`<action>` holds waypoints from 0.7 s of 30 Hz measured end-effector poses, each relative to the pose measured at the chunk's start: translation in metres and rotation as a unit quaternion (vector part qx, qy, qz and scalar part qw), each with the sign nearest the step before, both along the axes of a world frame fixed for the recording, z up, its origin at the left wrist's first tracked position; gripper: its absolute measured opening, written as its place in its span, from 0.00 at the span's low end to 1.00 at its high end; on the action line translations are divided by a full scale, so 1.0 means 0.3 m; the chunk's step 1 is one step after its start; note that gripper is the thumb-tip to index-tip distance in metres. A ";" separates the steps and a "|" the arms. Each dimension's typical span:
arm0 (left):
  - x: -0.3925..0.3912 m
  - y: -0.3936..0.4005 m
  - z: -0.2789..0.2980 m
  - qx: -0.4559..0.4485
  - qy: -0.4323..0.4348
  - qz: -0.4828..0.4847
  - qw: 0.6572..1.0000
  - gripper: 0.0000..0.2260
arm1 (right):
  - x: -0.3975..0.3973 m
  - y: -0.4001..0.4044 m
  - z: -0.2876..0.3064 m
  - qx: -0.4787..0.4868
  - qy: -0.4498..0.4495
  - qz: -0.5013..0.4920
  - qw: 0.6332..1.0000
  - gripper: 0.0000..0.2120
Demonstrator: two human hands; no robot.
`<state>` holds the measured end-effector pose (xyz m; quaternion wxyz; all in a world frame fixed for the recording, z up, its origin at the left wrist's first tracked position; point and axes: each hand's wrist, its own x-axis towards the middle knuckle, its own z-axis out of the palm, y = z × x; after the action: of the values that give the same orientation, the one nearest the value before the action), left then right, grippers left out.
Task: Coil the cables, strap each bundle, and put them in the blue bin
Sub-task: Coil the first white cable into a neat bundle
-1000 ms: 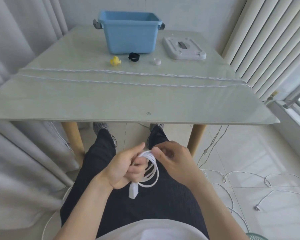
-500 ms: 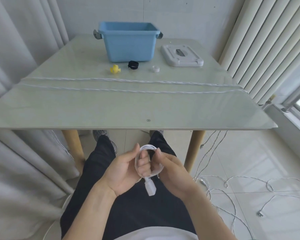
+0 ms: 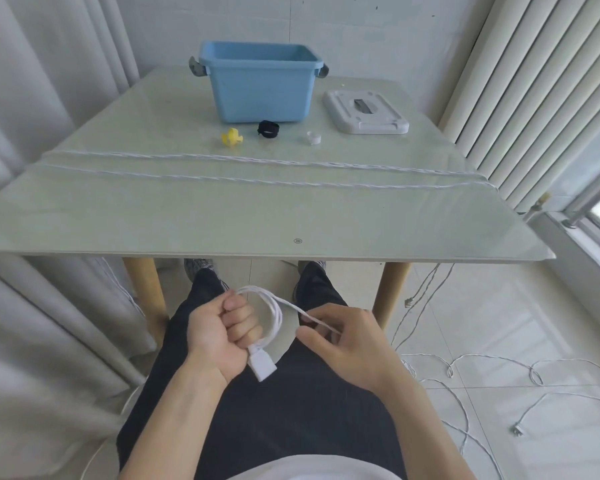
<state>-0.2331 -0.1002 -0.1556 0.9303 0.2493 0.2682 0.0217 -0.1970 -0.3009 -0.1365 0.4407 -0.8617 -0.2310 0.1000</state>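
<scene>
Over my lap, my left hand (image 3: pixel 219 336) is closed around a small coil of white cable (image 3: pixel 275 311), whose white plug (image 3: pixel 262 364) hangs below the fist. My right hand (image 3: pixel 347 337) pinches the free strand of that cable just right of the coil. The blue bin (image 3: pixel 260 86) stands open at the far middle of the glass table (image 3: pixel 222 209). In front of it lie a yellow strap (image 3: pixel 231 137), a black strap (image 3: pixel 268 129) and a white strap (image 3: pixel 314 137). Two more white cables (image 3: pixel 257 171) stretch across the table from left to right.
The bin's white lid (image 3: pixel 366 112) lies to the right of the bin. Loose white cable (image 3: pixel 482 368) trails over the tiled floor at the right, ending in a plug (image 3: pixel 517 432). Curtains hang on the left, vertical blinds on the right. Wooden table legs flank my knees.
My hands have drawn apart: the right hand has slid rightward along the cable, and the coil in my left hand has opened into a wider loop. The view has tilted slightly down.
</scene>
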 end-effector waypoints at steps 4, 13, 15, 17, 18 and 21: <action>0.010 0.039 -0.021 -0.035 -0.012 0.122 0.992 0.20 | 0.021 -0.042 0.002 -0.034 0.035 -0.076 0.996 0.07; 0.038 0.017 -0.027 0.084 -0.057 0.194 0.976 0.13 | -0.001 -0.047 -0.017 -0.200 0.074 0.000 0.977 0.11; 0.042 0.000 -0.026 0.137 -0.056 0.181 0.972 0.12 | -0.020 -0.030 0.003 -0.218 0.079 0.064 0.971 0.10; 0.040 -0.014 -0.022 0.210 -0.050 0.146 0.965 0.10 | -0.036 -0.016 0.024 -0.206 0.093 0.114 0.967 0.10; 0.037 -0.020 -0.022 0.251 -0.046 0.120 0.959 0.10 | -0.042 -0.011 0.037 -0.190 0.100 0.131 0.968 0.10; 0.016 -0.039 -0.022 0.369 -0.049 0.006 0.928 0.08 | -0.055 0.002 0.068 -0.118 0.102 0.159 0.975 0.08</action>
<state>-0.2283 -0.1119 -0.1622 0.7844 0.5719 0.1968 0.1374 -0.2136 -0.3004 -0.1161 0.3356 -0.8452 -0.3050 0.2826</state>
